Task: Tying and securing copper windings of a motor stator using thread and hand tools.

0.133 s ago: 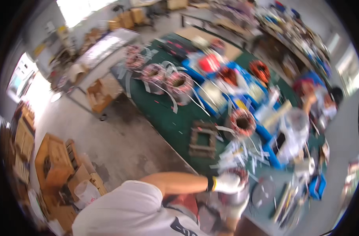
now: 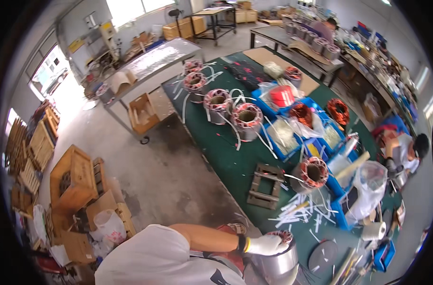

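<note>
A motor stator (image 2: 279,262), a bright metal cylinder with reddish windings at its top, is between my two white-gloved hands at the near edge of the green table. My left hand (image 2: 268,245) grips its upper rim, with the fingers closed over the windings. Low on its right side is my right hand (image 2: 290,274), only partly visible, its fingers mostly hidden. Whether the stator rests on the table or is held up, I cannot tell. Right of it lies a dark round disc (image 2: 323,255).
White strips (image 2: 299,210) lie scattered beyond my hands, near a metal frame (image 2: 266,186) and another stator (image 2: 311,172). Several more stators (image 2: 247,119) stand farther left. Blue bins (image 2: 284,154) fill the middle. A co-worker (image 2: 404,152) is at the right; wooden crates (image 2: 71,178) stand on the floor at left.
The whole view has swung, so the table sits farther right and lower, and is sharper. My hands and the stator are closer to me relative to the table.
</note>
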Demonstrator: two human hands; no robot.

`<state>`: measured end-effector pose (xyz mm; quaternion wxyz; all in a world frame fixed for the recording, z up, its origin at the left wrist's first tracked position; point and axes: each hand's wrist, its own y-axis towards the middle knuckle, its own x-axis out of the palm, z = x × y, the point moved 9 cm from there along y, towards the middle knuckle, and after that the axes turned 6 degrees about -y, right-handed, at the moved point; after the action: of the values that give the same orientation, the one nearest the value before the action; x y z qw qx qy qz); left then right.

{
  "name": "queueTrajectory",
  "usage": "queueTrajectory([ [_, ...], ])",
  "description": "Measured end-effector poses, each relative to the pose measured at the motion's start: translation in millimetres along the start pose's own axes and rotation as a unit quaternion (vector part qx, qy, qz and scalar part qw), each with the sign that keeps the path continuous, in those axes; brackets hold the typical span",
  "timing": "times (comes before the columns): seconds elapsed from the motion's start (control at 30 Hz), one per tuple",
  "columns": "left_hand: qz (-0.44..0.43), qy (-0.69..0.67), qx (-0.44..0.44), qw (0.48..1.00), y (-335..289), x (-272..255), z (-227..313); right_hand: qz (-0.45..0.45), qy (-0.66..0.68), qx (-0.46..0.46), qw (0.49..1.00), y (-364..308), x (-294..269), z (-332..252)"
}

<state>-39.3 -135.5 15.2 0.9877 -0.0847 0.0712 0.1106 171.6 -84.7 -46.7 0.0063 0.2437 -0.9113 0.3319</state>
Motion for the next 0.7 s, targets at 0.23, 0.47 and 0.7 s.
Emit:
queueTrajectory([
  [0.23, 0.007, -0.112, -0.201, 0.973, -109, -86, -23, -0.027, -0.037, 0.153, 0.987, -60, 127, 7],
  [0.47, 0.092, -0.185, -0.179, 0.962, -234, -206, -46, -0.094, -0.173, 0.042, 0.98, -115, 304, -4],
  [0.7, 0.121, -0.536, -0.08, 0.832, -383, -334, -118, -0.277, -0.41, -0.209, 0.843, -136, 529, 31],
])
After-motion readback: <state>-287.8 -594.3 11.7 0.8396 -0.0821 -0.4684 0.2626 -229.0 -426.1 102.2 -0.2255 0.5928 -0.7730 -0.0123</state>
